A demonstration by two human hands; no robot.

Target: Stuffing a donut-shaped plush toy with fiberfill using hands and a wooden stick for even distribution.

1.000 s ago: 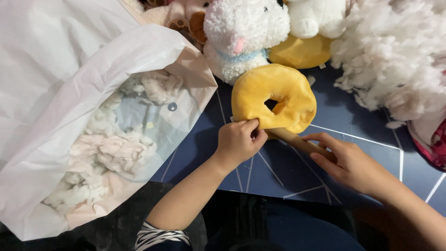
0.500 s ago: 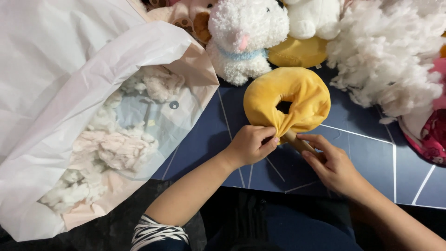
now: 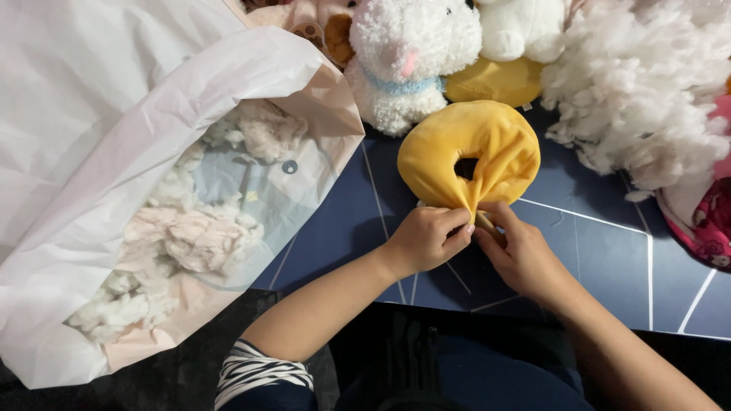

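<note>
A person's left hand [image 3: 426,237] and right hand [image 3: 521,251] meet at the near edge of a yellow ring-shaped cushion [image 3: 468,156] lying on a dark blue table [image 3: 609,251] crossed by thin white lines. The fingers of the left hand are pressed together, pinching the gathered yellow fabric at the ring's lower rim; the right hand's fingers close on a thin stick [image 3: 485,221] at the same spot, just beside the left thumb. The ring lies flat near the middle of the table, its hole facing up. Behind it, touching or nearly touching, sits a white fluffy toy animal [image 3: 411,57] with a pale blue collar, and a second yellow cushion [image 3: 495,80] lies partly under another white toy [image 3: 518,27]. A loose heap of white stuffing [image 3: 647,84] spreads over the right side of the table, with a pink patterned cloth [image 3: 708,221] at the edge. To the left, a large white plastic bag [image 3: 99,152] lies open, more stuffing [image 3: 198,236] visible inside. A striped sleeve [image 3: 259,373] covers the left upper arm.
</note>
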